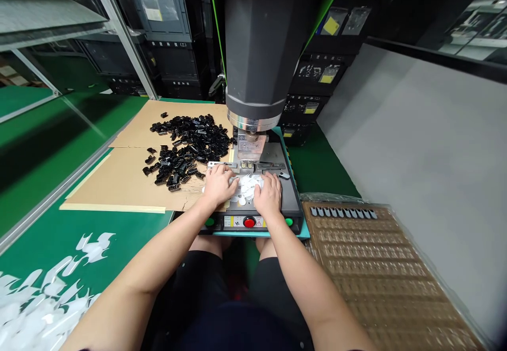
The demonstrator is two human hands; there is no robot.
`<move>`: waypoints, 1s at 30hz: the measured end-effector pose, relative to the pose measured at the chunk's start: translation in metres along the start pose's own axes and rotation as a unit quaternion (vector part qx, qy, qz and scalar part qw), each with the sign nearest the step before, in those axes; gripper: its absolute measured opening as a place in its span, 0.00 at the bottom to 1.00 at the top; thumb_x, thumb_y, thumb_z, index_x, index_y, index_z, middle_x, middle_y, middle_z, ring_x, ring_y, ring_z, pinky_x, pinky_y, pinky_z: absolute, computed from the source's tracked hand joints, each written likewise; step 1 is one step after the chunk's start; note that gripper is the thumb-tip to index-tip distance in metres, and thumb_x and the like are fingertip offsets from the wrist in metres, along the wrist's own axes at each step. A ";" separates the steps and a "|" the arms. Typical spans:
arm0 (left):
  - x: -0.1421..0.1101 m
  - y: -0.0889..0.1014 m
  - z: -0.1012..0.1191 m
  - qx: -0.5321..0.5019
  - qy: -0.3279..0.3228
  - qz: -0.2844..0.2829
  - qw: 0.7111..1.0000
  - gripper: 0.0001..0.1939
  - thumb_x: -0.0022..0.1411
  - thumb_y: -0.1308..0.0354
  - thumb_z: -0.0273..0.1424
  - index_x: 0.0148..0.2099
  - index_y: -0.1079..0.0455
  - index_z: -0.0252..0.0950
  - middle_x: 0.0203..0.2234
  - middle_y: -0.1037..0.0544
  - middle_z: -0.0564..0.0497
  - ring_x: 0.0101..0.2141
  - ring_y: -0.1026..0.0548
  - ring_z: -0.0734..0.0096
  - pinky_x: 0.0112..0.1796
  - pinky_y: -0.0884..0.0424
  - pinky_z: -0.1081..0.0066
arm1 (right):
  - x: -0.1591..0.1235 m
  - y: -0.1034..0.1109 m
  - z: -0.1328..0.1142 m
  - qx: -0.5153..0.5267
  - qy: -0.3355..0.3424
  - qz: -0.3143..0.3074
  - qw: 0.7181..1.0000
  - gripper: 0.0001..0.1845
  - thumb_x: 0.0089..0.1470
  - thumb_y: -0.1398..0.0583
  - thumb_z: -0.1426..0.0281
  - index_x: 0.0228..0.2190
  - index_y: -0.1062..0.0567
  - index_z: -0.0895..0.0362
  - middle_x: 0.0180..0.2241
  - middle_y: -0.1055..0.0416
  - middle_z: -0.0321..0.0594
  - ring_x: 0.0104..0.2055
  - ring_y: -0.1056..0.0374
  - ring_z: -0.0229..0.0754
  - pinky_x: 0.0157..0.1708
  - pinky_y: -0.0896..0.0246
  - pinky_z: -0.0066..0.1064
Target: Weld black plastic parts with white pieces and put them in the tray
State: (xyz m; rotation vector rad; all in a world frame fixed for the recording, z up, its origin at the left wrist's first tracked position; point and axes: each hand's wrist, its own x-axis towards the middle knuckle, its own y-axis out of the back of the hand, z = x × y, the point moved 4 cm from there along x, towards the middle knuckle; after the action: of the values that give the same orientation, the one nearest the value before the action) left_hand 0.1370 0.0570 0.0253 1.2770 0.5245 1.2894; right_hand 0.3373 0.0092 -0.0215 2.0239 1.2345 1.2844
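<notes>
On the flat grey metal machine bed (288,197), flanks thin white plastic pieces (247,186) with left hand (219,185) and right hand (269,193), likely to corral them, with bent fingers of indiscernible grip.

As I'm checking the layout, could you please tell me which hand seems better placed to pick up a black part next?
Probably the left hand: it is nearer the pile of black parts, while the right hand lies farther off, beyond the white pieces.
</notes>
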 end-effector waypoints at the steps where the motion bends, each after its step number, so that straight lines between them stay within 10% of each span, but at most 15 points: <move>1: -0.004 0.000 -0.003 0.000 -0.007 0.001 1.000 0.18 0.73 0.45 0.46 0.52 0.22 0.41 0.55 0.23 0.41 0.61 0.32 0.47 0.63 0.37 0.47 | 0.000 -0.001 0.000 -0.001 -0.002 -0.002 1.000 0.21 0.65 0.43 0.69 0.58 0.28 0.61 0.66 0.34 0.57 0.74 0.48 0.59 0.73 0.50 0.58; 9: -0.030 -0.019 -0.023 0.005 -0.042 -0.061 0.997 0.41 0.72 0.50 0.56 0.74 0.40 0.32 0.74 0.41 0.34 0.74 0.47 0.41 0.72 0.50 0.44 | 0.003 -0.007 0.002 0.038 0.000 -0.014 0.999 0.23 0.64 0.42 0.71 0.58 0.29 0.60 0.64 0.32 0.56 0.68 0.38 0.57 0.69 0.42 0.53; 19: -0.030 -0.035 0.002 -0.029 -0.044 -0.046 0.998 0.38 0.73 0.49 0.55 0.73 0.39 0.34 0.73 0.40 0.35 0.74 0.46 0.42 0.72 0.48 0.44 | 0.008 0.000 0.011 0.097 -0.002 0.022 0.995 0.23 0.62 0.47 0.76 0.57 0.27 0.59 0.60 0.30 0.55 0.65 0.35 0.53 0.66 0.38 0.50; 30: -0.022 -0.013 -0.038 0.023 0.003 -0.036 0.999 0.40 0.73 0.53 0.57 0.70 0.35 0.30 0.71 0.38 0.30 0.70 0.38 0.39 0.70 0.44 0.46 | 0.006 -0.001 0.015 -0.012 0.049 -0.065 0.997 0.26 0.67 0.41 0.61 0.61 0.29 0.60 0.65 0.33 0.58 0.67 0.37 0.60 0.68 0.42 0.57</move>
State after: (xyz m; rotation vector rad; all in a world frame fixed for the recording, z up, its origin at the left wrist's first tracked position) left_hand 0.1022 0.0547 -0.0052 1.2812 0.6017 1.2287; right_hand 0.3510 0.0157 -0.0261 1.8501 1.3647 1.3425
